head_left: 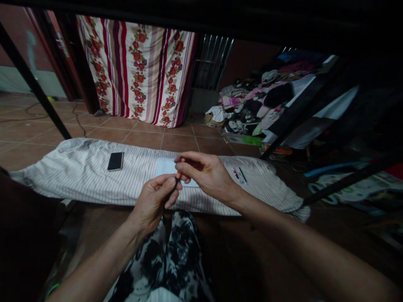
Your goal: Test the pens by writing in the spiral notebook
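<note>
Both my hands meet over a white sheet of paper (163, 165) lying on a striped cloth. My left hand (154, 197) is closed around a slim, dark, pen-like stick (177, 180), which slants upward. At its upper end an orange part shows between the fingers of my right hand (209, 172), whose thumb and fingertips are pinched there. Whether the orange part is joined to the dark stick or separate, I cannot tell. My hands cover much of the paper. To their right, several slim pens (241, 175) lie side by side on the cloth.
A dark-screened phone (115, 161) rests left on the striped cloth (85, 176), which drapes over a long, low surface. Black metal bars (34, 79) slant on both sides. Beyond the tiled floor (141, 133) hang a flowered curtain (151, 75) and a heap of clothes (252, 100).
</note>
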Available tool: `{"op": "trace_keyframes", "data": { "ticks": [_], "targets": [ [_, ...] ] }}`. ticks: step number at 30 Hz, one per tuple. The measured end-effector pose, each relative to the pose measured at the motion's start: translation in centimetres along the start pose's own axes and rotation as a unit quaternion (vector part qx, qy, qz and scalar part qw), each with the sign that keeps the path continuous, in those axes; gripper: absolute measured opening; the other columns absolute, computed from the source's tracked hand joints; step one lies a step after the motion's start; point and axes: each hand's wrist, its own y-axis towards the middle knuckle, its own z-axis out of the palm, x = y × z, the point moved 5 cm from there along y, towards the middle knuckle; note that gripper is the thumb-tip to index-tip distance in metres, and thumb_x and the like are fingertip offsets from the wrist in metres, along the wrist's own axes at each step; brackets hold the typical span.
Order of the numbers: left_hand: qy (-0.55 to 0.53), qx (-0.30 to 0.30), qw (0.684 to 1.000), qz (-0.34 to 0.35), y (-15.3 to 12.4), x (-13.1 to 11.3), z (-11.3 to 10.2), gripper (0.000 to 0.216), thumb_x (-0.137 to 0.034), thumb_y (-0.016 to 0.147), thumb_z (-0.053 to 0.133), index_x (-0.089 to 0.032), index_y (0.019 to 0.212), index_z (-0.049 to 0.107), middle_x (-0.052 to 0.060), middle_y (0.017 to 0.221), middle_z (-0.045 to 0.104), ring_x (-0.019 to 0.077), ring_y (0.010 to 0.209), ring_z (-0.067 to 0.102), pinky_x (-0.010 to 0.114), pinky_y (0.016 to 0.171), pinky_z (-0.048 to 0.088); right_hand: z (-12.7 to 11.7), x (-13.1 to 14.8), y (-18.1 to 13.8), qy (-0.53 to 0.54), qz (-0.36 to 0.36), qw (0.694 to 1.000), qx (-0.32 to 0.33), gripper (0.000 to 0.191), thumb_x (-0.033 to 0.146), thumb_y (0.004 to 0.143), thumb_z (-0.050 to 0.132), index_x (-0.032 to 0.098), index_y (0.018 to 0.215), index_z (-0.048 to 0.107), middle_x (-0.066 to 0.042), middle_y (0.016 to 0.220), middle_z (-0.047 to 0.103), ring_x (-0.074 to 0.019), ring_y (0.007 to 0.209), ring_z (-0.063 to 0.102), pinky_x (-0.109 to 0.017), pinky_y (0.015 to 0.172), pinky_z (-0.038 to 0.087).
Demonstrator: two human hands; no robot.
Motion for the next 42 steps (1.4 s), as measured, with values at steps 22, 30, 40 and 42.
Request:
{"op": "trace_keyframes", "data": {
  "ticks": [22, 30, 40, 42],
  "targets": [
    [-0.101, 0.041, 0.993, -0.037, 1.4, 0.4, 0.0, 0.017, -0.022, 0.073, 0.07, -0.008, 0.078, 0.063, 0.002, 0.076, 0.055, 0.0002, 0.047, 0.04, 0.009, 0.037, 0.03, 0.0, -1.2, 1.7, -0.051, 0.015, 0.999, 0.001, 0.024, 0.037, 0.076, 0.063, 0.013, 0.077, 0.059, 0.002, 0.062, 0.059, -0.0061, 0.047, 0.055, -0.018, 0.047, 0.045],
    [-0.115, 0.056, 0.99, -0.05, 1.5, 0.2, 0.2, 0.012, -0.019, 0.078, 0.064, -0.008, 0.083, 0.062, 0.002, 0.074, 0.054, 0.0007, 0.047, 0.038, 0.009, 0.038, 0.03, -0.1, -1.2, 2.3, -0.054, 0.042, 0.998, 0.013, 0.028, 0.04, 0.073, 0.066, 0.014, 0.075, 0.055, 0.003, 0.059, 0.057, -0.007, 0.048, 0.054, -0.019, 0.044, 0.046],
    [-0.083, 0.05, 0.994, -0.048, 1.1, 0.7, 0.0, 0.02, -0.026, 0.073, 0.069, -0.01, 0.084, 0.062, 0.001, 0.072, 0.054, 0.0033, 0.05, 0.042, 0.012, 0.041, 0.031, 0.1, -1.4, 1.9, -0.037, 0.061, 0.997, 0.021, 0.018, 0.029, 0.076, 0.063, 0.012, 0.077, 0.058, 0.004, 0.058, 0.056, -0.0043, 0.047, 0.05, -0.016, 0.044, 0.043],
    [-0.078, 0.043, 0.995, -0.046, 1.1, 0.8, -0.1, 0.02, -0.026, 0.074, 0.068, -0.011, 0.086, 0.063, 0.001, 0.072, 0.055, 0.0032, 0.05, 0.041, 0.012, 0.041, 0.03, 0.0, -1.4, 1.8, -0.038, 0.066, 0.997, 0.014, 0.015, 0.026, 0.076, 0.061, 0.012, 0.079, 0.059, 0.003, 0.059, 0.056, -0.0043, 0.047, 0.05, -0.016, 0.044, 0.042]
  ]
}}
